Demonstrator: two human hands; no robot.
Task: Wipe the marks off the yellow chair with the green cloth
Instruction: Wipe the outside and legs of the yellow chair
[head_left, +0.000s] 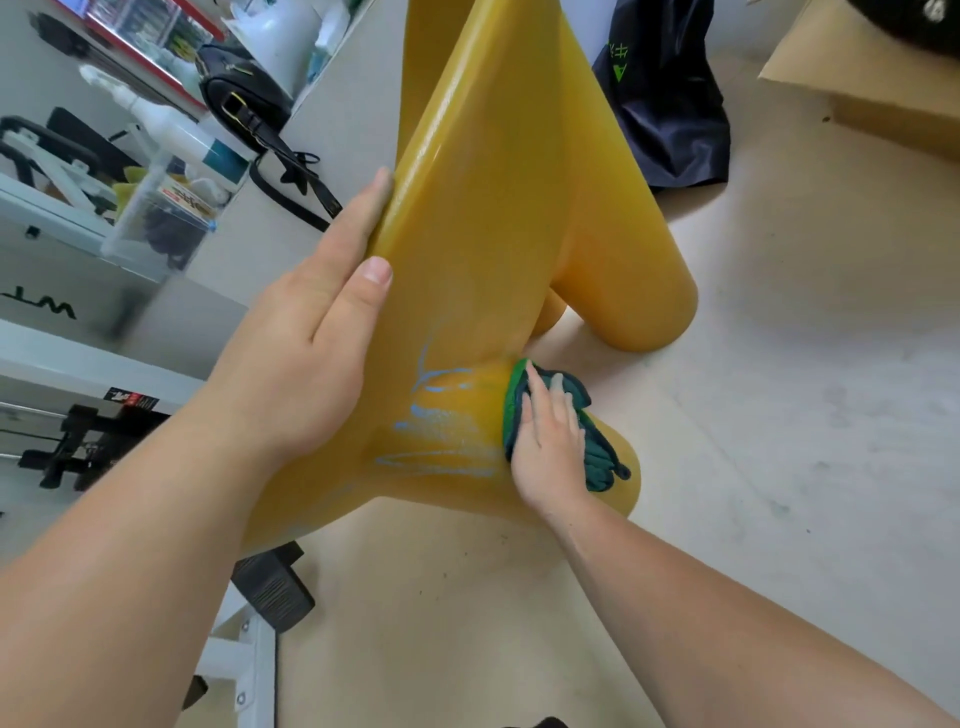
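Observation:
The yellow chair (498, 208) fills the middle of the view, a smooth moulded plastic shape with rounded legs standing on the floor. Pale blue scribbled marks (436, 426) cover its lower surface. My left hand (311, 332) lies along the chair's left edge, thumb on the front face, fingers straight against the edge. My right hand (548, 441) presses the bunched green cloth (592, 441) flat against the chair, just right of the marks. The cloth bulges out past my fingers on the right side.
A dark bag (660, 98) lies on the beige floor behind the chair. A cardboard box (872, 98) sits at the top right. White shelving (78, 218) with a black handbag (244, 98) and bottles stands at left. A black caster base (272, 582) is under my left arm.

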